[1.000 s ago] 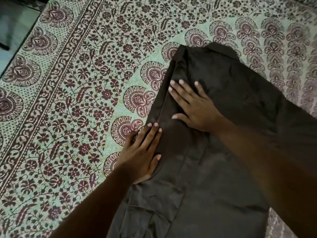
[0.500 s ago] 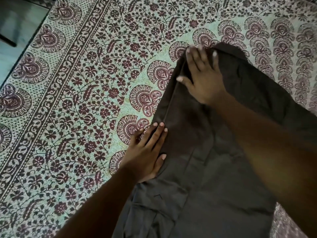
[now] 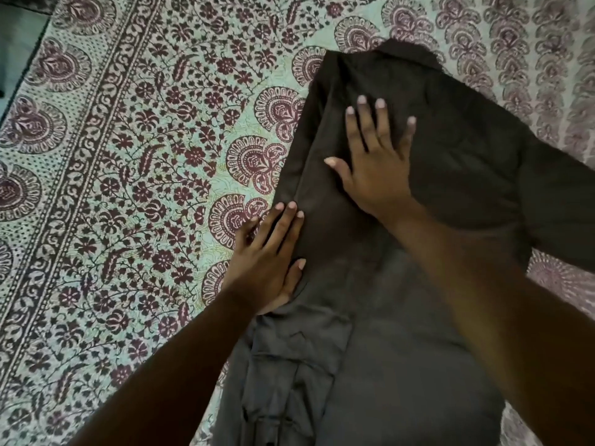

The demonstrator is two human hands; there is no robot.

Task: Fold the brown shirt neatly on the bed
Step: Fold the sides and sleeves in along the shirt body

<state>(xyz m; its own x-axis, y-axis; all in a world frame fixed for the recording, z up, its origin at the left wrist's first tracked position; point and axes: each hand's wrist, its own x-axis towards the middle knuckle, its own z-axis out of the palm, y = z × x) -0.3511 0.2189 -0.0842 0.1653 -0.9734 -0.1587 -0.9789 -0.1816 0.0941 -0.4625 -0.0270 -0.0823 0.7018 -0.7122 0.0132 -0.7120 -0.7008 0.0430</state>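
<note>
Brown shirt (image 3: 450,162) lies on the floral bedsheet (image 3: 128,162), left side folded in, collar at far end, right hand (image 3: 376,170) pressing flat on its upper part, fingers straight and spread, left hand (image 3: 267,265) flat on the folded edge, fingers straight and together.

A bedroom in a home, seen from above the bed.

The bed (image 3: 106,317) fills almost the whole view and is dressed in a soft printed bedspread (image 3: 180,130): a pale green ground with maroon flowers, leafy vines and fan-shaped paisley motifs, framed by a dark scrolling border (image 3: 93,140) and a dotted band with large medallions. Past the spread's edge at the upper left, a strip of smooth grey-blue floor (image 3: 14,43) shows lower down. A brown shirt (image 3: 450,162) lies spread flat on the cloth. This is household laundry on domestic bedding, with no desk or shop fitting.
</note>
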